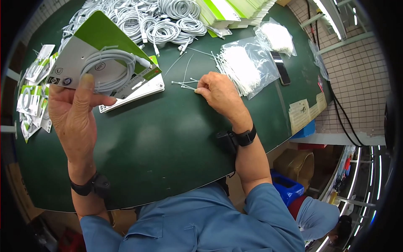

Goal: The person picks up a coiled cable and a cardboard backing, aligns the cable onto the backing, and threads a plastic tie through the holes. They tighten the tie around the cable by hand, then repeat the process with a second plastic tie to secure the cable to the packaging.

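My left hand is closed on a green and white packaging card, raised above the table at the left. A coiled light-grey USB cable lies against the card's face, with my thumb pressing on the coil. My right hand is lower on the tabletop, thumb and forefinger pinched at the end of a thin white cable tie. A few other loose ties lie around those fingertips. Just beyond my right hand, a heap of white cable ties spills from a clear plastic bag.
A stack of white cards lies behind the held card. Coiled cables pile up at the back, beside stacked green cards. Finished-looking carded cables sit far left. A phone and a second tie bag are at right.
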`<state>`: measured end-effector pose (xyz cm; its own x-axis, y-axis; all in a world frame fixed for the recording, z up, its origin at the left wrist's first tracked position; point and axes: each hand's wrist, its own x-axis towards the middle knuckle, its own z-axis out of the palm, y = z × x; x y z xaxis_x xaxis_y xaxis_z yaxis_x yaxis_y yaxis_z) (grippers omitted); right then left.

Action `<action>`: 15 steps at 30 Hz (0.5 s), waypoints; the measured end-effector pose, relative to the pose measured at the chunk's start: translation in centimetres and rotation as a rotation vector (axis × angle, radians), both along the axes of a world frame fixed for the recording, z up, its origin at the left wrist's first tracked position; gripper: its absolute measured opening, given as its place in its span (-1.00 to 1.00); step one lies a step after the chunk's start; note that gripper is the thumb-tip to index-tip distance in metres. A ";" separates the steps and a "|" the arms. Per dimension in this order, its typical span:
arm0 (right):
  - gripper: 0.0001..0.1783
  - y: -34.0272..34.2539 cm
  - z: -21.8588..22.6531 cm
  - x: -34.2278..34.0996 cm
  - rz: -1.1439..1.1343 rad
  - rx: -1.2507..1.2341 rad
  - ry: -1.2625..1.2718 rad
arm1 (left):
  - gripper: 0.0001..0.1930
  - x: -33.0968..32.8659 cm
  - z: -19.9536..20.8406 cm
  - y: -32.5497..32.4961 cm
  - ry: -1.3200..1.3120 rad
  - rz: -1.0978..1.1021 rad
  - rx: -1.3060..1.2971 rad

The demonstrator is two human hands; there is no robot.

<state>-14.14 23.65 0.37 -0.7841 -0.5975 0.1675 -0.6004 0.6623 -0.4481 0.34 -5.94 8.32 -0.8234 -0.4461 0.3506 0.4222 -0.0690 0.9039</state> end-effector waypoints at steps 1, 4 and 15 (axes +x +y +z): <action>-0.83 -0.1 -0.1 0.0 0.036 -0.015 0.019 | -0.70 0.0 -0.1 0.0 0.003 -0.004 -0.005; -0.84 -0.2 0.3 0.1 0.029 -0.018 0.002 | -0.69 0.2 0.2 0.4 0.001 -0.014 -0.028; -0.84 -0.6 1.2 1.0 0.019 -0.089 -0.070 | -0.74 -0.3 0.4 1.7 0.107 0.040 -0.315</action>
<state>-13.10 23.08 1.56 -0.7842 -0.5978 0.1664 -0.5781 0.6064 -0.5459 0.03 -4.25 8.75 -0.7586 -0.3335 0.5597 0.5123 0.2253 0.8287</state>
